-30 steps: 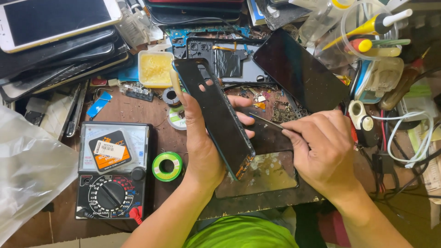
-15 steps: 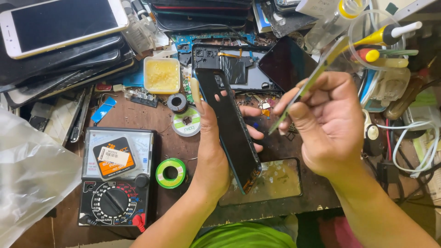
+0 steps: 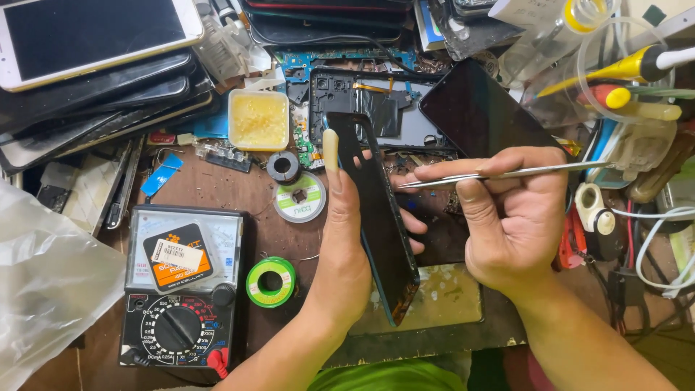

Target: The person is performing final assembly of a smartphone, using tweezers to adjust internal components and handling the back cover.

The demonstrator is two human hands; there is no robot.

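Note:
My left hand (image 3: 346,246) grips a black phone body (image 3: 376,210) on edge, thumb along its left side and fingertips showing on the right. My right hand (image 3: 507,217) pinches metal tweezers (image 3: 499,174), held level, tips pointing left and ending just right of the phone. Below them lies a stained work mat (image 3: 441,300).
A multimeter (image 3: 181,289) sits front left, a green solder reel (image 3: 271,282) and a white reel (image 3: 300,197) beside it. A yellow flux tub (image 3: 258,120), opened phone frame (image 3: 369,94), dark screen panel (image 3: 478,108), stacked phones (image 3: 94,72), tool cup (image 3: 615,72), plastic bag (image 3: 43,289).
My right hand lifted from the bench with the tweezers, then turned them level toward the phone. The view shifted slightly; my left hand keeps its grip.

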